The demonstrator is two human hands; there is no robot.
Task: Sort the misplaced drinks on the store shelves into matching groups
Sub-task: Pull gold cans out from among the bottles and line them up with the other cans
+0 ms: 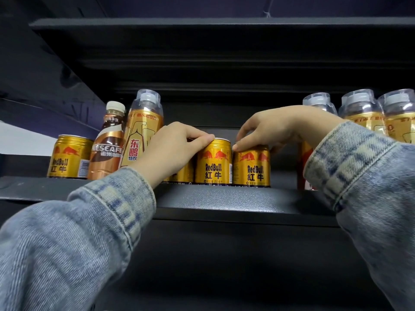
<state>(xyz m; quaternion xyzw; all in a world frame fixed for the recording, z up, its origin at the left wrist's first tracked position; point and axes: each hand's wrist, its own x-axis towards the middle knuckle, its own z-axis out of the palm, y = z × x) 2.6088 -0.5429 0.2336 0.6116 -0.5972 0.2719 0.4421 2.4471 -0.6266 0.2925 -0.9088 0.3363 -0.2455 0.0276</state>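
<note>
1. Everything sits on one dark shelf [224, 198], seen from below.
2. The left hand [173, 149] is curled over a half-hidden can [182, 173], fingertips on the top rim of the middle can [213, 163] just beside it. Honestly can't tell which one it's actually gripping.
3. The right hand [280, 129] pinches the right can [251, 164] by its top, index finger on one edge and thumb on the other. That can stands upright, touching the middle can.
4. At the left end: another gold can [69, 159], a brown coffee bottle [107, 144] and a tall yellow bottle [143, 131], packed side by side.
5. At the right end: three more yellow bottles [359, 113] with clear caps, behind the right wrist.
6. Both arms wear denim sleeves [67, 232].
</note>
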